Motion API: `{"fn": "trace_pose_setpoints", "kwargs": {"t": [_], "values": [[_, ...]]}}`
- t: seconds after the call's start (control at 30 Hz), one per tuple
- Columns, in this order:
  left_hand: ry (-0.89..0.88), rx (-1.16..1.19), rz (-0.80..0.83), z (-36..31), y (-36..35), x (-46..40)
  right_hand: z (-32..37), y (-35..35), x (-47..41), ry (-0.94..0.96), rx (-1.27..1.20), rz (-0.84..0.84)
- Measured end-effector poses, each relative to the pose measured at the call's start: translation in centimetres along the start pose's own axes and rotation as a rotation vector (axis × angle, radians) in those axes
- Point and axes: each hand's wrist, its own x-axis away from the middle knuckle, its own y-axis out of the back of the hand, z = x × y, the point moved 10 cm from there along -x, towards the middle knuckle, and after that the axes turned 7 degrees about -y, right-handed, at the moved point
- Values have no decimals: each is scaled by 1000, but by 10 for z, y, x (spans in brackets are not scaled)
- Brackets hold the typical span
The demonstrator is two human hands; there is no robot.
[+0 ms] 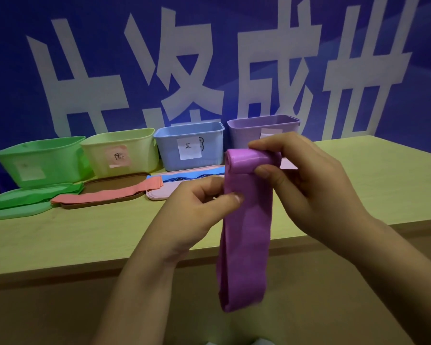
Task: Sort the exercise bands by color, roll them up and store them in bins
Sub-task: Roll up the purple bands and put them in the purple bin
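The back of the counter (60, 235) is walled off by four bins (189, 145) standing side by side. Just before them, lids (105, 192) and flat bands (105, 194) are spread. Open counter is left along the near edge and far right.

Soft, even light falls from above and in front, with a cool blue cast off the backdrop (209, 58). The desk (60, 232) top is evenly lit, while its front face below the edge sits in dull shade. Shadows are faint and diffuse. A mild sheen glints on the rolled top of the purple band (246, 220). The wide lens bends the desk edge and backdrop toward the corners. The whole picture is slightly soft, most at the edges.
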Motion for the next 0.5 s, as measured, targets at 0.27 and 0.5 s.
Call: {"fn": "trace_pose_setpoints", "kwargs": {"t": [0.27,0.5], "values": [[18,87,-39,-2,-5,5,4,2,0,49,42,27],[-77,-71,-43,-10,-6,6,1,-1,6,77,116,9]]}}
